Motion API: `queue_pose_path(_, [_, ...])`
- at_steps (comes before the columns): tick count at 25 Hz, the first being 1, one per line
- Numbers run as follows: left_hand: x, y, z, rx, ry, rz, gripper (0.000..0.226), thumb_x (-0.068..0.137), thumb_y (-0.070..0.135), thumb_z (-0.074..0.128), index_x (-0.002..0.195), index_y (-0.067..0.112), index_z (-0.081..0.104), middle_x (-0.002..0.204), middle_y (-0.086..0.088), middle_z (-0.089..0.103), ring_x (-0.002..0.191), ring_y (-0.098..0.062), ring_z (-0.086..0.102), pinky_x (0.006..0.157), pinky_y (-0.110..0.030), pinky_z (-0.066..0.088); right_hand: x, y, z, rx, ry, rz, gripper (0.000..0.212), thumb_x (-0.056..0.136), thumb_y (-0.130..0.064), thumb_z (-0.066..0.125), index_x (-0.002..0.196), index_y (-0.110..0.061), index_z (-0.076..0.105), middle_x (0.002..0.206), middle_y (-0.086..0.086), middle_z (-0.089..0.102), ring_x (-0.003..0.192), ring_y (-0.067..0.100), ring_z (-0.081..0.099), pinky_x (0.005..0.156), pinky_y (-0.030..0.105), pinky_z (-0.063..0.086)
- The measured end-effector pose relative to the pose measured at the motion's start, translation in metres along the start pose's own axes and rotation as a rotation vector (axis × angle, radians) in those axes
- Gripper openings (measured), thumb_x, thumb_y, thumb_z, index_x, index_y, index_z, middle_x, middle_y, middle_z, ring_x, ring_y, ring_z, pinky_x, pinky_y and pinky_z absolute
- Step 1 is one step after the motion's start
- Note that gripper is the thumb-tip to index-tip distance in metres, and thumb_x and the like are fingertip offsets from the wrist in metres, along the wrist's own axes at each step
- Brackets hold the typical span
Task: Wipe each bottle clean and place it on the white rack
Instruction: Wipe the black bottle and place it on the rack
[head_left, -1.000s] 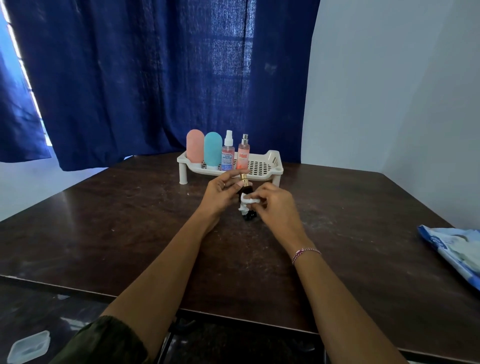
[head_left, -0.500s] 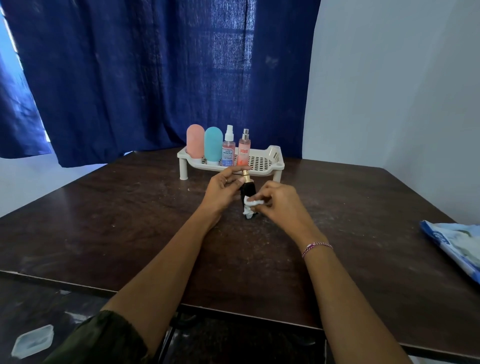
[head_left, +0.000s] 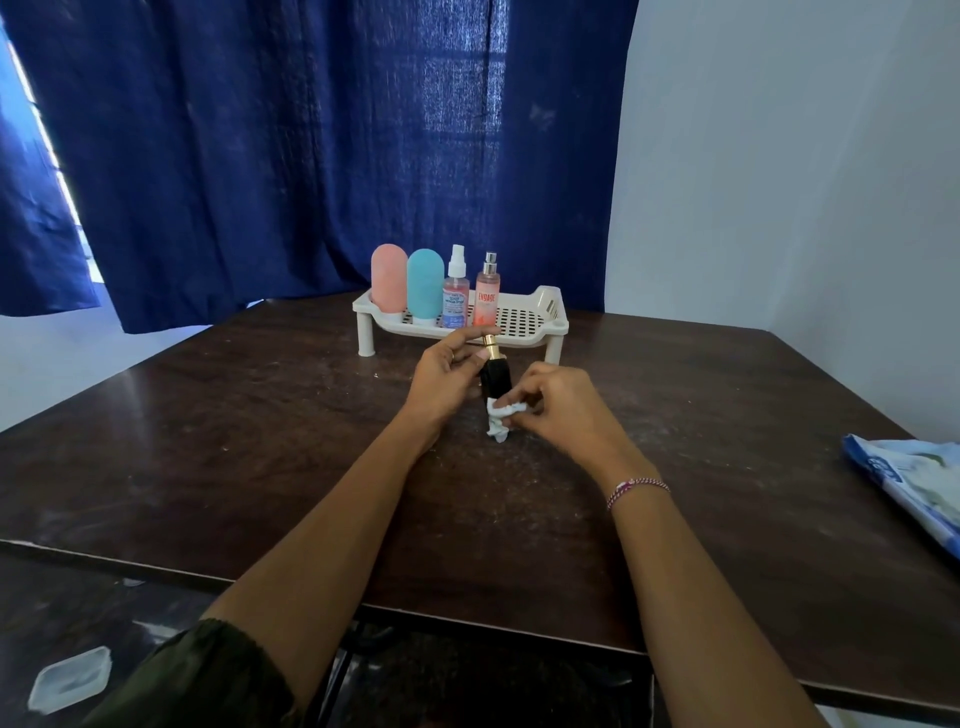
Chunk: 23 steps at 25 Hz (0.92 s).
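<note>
**Wipe reaches the foot of the black bottle**

On the far side of the dark wooden table (head_left: 260, 441), the white perforated plastic rack (head_left: 540, 312) holds four bottles at its left end: a rounded pink bottle (head_left: 389, 278), a rounded teal bottle (head_left: 425, 283), a clear spray bottle with a white nozzle (head_left: 456, 291) and a pink-labelled spray bottle (head_left: 487, 293). The right half of the rack is free.

Just in front of the rack, the left hand (head_left: 441, 374) grips the small black bottle with a gold top (head_left: 494, 376), fingers curled round its neck, holding it roughly upright. The right hand (head_left: 561, 410) pinches a crumpled white wipe (head_left: 501, 415) against the bottle's lower end.

A second ago the wipe sat mid-body, with black showing beneath it; now it covers the base. The wiping of this bottle looks nearly complete, and the rack's free space is the likely destination.

A blue-and-white packet (head_left: 914, 483) lies at the table's right edge.
</note>
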<state>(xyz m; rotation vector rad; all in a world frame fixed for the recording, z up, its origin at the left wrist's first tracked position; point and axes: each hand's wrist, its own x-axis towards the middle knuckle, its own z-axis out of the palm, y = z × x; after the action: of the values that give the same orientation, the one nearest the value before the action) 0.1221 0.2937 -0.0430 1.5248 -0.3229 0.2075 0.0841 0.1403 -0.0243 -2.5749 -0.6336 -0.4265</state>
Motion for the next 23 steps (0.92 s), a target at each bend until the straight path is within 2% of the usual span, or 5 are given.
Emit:
queue_pose_path(5, [0.003,-0.006,-0.003,0.215,0.025,0.060,0.030,0.093,0.018,0.055,0.119,0.032,0.059,0.098,-0.004,0.065,0.101,-0.016,0.059,0.090,-0.033,0.049,0.000,-0.001,0.000,0.005,-0.040,0.028,0.024,0.075,-0.015,0.075,0.098,-0.018,0.072,0.094,-0.001,0.060,0.078,0.007,0.052,0.071,0.016,0.044])
queue_pose_path(12, [-0.001,-0.002,0.003,0.364,0.005,0.061,0.046,0.095,0.017,0.053,0.139,0.027,0.044,0.083,0.002,0.056,0.074,-0.005,0.052,0.070,-0.015,0.048,0.002,0.002,-0.002,0.044,-0.019,0.098,0.026,0.076,-0.014,0.073,0.102,-0.019,0.071,0.099,-0.002,0.061,0.087,0.008,0.053,0.077,0.019,0.045])
queue_pose_path(17, [0.001,-0.005,0.007,0.285,-0.056,0.046,0.039,0.098,0.016,0.047,0.137,0.012,0.046,0.130,-0.004,0.058,0.119,-0.010,0.050,0.098,-0.021,0.040,0.005,0.002,-0.001,0.190,0.288,0.125,0.023,0.075,-0.009,0.074,0.098,-0.014,0.072,0.098,0.000,0.064,0.085,0.007,0.057,0.078,0.018,0.049])
queue_pose_path(20, [-0.002,-0.005,0.010,0.113,-0.122,0.009,0.033,0.101,0.017,0.039,0.126,0.006,0.057,0.120,-0.008,0.063,0.111,-0.015,0.057,0.091,-0.023,0.045,0.003,0.001,0.001,0.267,0.487,0.109,0.025,0.077,-0.011,0.073,0.101,-0.014,0.070,0.106,0.000,0.066,0.098,0.008,0.058,0.085,0.022,0.051])
queue_pose_path(23, [-0.001,-0.004,0.012,0.010,-0.101,0.022,0.032,0.102,0.016,0.034,0.120,0.005,0.059,0.113,-0.006,0.065,0.104,-0.010,0.060,0.094,-0.022,0.044,0.002,-0.001,0.004,0.245,0.516,0.074,0.027,0.077,-0.010,0.072,0.103,-0.017,0.071,0.107,-0.001,0.067,0.102,0.009,0.057,0.087,0.025,0.051])
